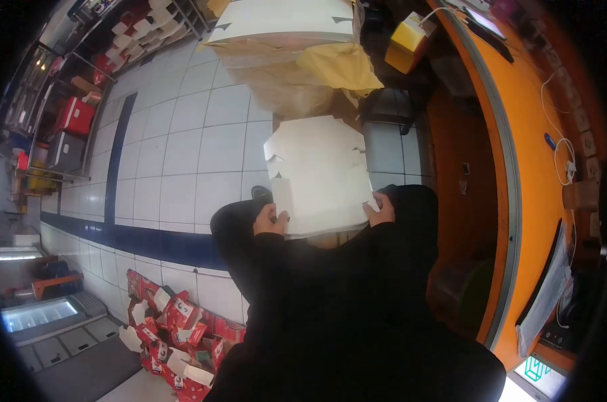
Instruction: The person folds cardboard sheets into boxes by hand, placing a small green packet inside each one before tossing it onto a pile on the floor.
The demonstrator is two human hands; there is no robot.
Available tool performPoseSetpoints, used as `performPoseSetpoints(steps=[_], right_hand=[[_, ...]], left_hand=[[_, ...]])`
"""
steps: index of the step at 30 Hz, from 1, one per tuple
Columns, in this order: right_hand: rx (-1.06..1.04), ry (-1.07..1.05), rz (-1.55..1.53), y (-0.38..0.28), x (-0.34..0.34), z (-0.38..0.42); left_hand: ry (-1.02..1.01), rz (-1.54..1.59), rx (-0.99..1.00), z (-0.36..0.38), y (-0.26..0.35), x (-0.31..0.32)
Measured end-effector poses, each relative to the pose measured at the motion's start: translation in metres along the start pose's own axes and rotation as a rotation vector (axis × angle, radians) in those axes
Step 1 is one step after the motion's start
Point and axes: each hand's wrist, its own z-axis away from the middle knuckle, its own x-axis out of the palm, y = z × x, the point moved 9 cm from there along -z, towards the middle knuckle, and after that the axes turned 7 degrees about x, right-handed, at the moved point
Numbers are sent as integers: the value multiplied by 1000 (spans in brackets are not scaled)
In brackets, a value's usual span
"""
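A flat white cardboard sheet [320, 174] with cut notches along its sides lies over my lap, seemingly several layers thick at the near edge. My left hand [270, 220] grips its near left corner, thumb on top. At the near right corner my right hand [381, 210] holds the same cardboard, fingers wrapped round the edge. Beyond it, more white cardboard [283, 19] rests on brown wrapping paper [283, 77], with a yellow sheet [337, 65] beside it.
An orange counter [511, 167] with cables runs along the right. Red and white folded boxes [176, 328] are piled at the lower left. Metal shelves hold a red box [75, 115] on the far left. A yellow box [405, 45] sits at the top right.
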Motion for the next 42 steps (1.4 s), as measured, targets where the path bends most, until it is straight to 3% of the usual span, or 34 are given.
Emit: performPoseSetpoints(steps=[5,9,12,14,16,18,21,25,27,30,32,36,40,42], right_hand=[[88,-3,124,-20,-5,1],[68,-79,201,-50,-4,2],[64,-120,375,-62,2,3],[2,-102,418,-56,7,0],[-56,-87,461,-51,9,-3],[-48,-75,288,-50,7,-5],[-17,-42,401,-53,8,-3],[-145,-101,492,-54,15,-10],[-32,-122,167,-57,9,-11],[-39,-19,199,-73,-1,-2],[-44,-23,193,-83,-7,7],[-143,-134,210,-60,-7,5],[-85,-199,118,-48,-11,18],[-37,-129,427,-81,-13,44]], left_hand=[[49,106,134,0,23,-20],[13,188,99,2,28,-24],[-105,396,107,-11,12,-2],[-141,742,101,-12,8,7],[-146,793,84,-8,8,6],[-153,842,65,-3,13,1],[-193,952,27,-1,11,2],[-182,884,70,-5,5,0],[-177,833,72,-5,8,0],[-112,836,10,-1,4,11],[-96,366,264,4,28,4],[-194,472,96,0,-9,24],[-272,486,10,16,9,19],[-168,-40,151,19,20,14]])
